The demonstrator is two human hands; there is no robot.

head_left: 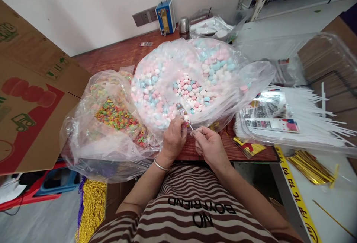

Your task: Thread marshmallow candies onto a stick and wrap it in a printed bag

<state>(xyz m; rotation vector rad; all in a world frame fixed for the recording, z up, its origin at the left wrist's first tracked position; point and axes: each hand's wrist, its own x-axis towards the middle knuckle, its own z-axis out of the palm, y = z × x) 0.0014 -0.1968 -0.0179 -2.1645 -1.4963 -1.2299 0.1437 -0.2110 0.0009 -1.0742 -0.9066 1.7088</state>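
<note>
My left hand [173,137] is closed around the lower end of a small printed packet [181,109], which sticks up above the fingers. My right hand [209,146] pinches a short white stick [190,126] that points towards the left hand, with a bit of pink beside it. Whether the stick enters the packet is hidden by the fingers. Just beyond both hands lies a large clear plastic bag [164,101] of pink, white and blue oval candies [192,91]. Left of it, another clear bag [83,138] holds small colourful rings [118,118].
At the right, a clear plastic tray [251,138] holds white sticks [312,112] and printed packets. Gold twist ties [311,166] lie nearby. A cardboard box [33,86] stands left. A blue device [166,16] and metal cup [183,25] are by the wall.
</note>
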